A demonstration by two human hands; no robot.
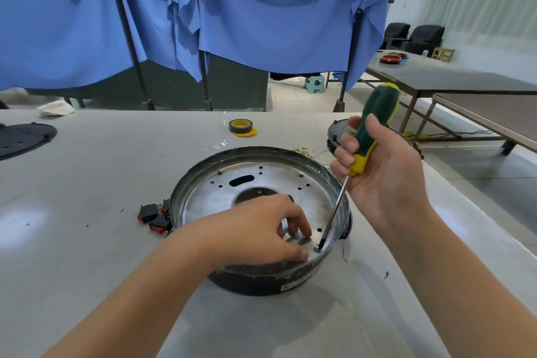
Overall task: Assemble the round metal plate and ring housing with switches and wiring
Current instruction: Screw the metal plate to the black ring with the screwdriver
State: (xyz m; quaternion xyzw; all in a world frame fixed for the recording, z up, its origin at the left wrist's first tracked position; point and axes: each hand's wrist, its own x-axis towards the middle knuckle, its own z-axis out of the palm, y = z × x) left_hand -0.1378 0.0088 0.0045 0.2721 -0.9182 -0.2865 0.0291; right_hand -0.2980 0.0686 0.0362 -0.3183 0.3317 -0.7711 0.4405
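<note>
So on the far left of the table (87,241) we've got a dark perforated disc (23,138), well away from the action. Moving in, a couple of red-and-black rocker switches (154,216) sit just outside the left wall of the ring housing (261,279), not fitted yet as far as we can tell.

The round metal plate (273,183) sits down inside the housing. Our left hand (255,234) reaches in over the near part of the plate, fingers curled down and pinching some small bit of hardware we can't make out, right beside the screw (316,248).

That screw is the key thing: it's at the near-right edge of the plate, just right of the left fingertips. The screwdriver (360,160) shaft slants from upper right down to lower left, tip on the screw head, and our right hand (386,180) is wrapped firmly round the green-and-yellow handle.

The housing wall is close to the shaft, so we'd guess the tilt stays. Behind it: a tape roll (241,126), loose wires (311,151) and another dark housing (337,132).
</note>
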